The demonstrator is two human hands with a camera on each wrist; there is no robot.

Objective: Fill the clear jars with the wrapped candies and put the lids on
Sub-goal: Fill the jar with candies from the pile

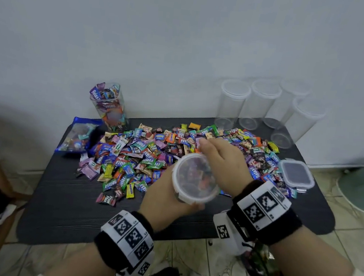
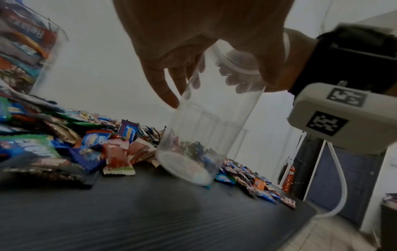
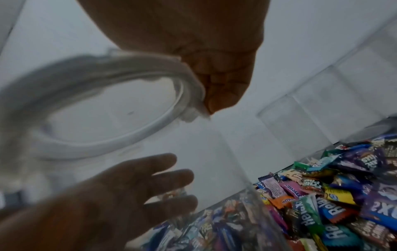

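Over the near edge of the ribbed black table [image 1: 62,219], the left hand [image 1: 165,205] wraps its fingers round a smooth, clear cylindrical jar [image 2: 210,122], tilted and empty. The right hand [image 1: 223,164] sits on the jar's white round lid [image 1: 195,179], fingertips curled on its rim. Just behind, glossy crinkled wrapped candies [image 1: 144,152] lie heaped. Farther back stand a candy-filled jar [image 1: 110,106] at left and four lidded empty jars [image 1: 262,103] by the wall.
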